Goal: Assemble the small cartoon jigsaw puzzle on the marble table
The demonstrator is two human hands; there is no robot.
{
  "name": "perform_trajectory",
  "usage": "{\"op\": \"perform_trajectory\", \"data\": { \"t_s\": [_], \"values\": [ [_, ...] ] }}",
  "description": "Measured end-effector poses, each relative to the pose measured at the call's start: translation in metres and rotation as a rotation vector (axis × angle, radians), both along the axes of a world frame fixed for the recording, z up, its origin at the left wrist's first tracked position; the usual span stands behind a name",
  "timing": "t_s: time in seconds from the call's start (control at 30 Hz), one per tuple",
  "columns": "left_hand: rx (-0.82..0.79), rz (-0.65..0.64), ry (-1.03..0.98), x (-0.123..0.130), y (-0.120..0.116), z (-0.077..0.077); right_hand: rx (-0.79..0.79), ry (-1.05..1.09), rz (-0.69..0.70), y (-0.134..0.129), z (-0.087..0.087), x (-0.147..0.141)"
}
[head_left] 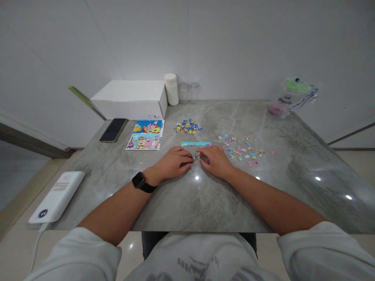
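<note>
My left hand [172,163] and my right hand [217,160] meet over the middle of the table, fingertips almost touching. Between them are small jigsaw pieces [197,158], with the fingers of each hand closed on them; their picture is too small to make out. Just beyond the fingers lies a narrow light-blue strip of joined jigsaw pieces [195,144]. Loose pastel jigsaw pieces [240,149] are scattered to the right of my right hand. Farther back sits a heap of blue and yellow jigsaw pieces [188,126]. A printed cartoon picture sheet [145,142] lies flat to the left.
A dark phone [113,130] lies left of the sheet, near a white box [129,95]. A white bottle [171,89] and two clear glasses [189,93] stand at the wall. A plastic bag [293,97] is back right; a white power bank [58,197] is front left.
</note>
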State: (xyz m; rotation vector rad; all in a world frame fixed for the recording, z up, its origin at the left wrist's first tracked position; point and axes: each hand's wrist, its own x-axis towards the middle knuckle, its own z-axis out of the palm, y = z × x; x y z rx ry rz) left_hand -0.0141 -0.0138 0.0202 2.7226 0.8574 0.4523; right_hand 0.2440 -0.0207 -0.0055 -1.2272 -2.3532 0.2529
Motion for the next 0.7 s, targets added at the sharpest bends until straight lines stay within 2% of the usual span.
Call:
{"op": "perform_trajectory", "data": {
  "t_s": [0.7],
  "values": [
    [-0.023,-0.025,-0.015,0.0009,-0.0013,-0.0005,-0.023,-0.02,0.033,-0.0004,0.0029,-0.001]
  ]
}}
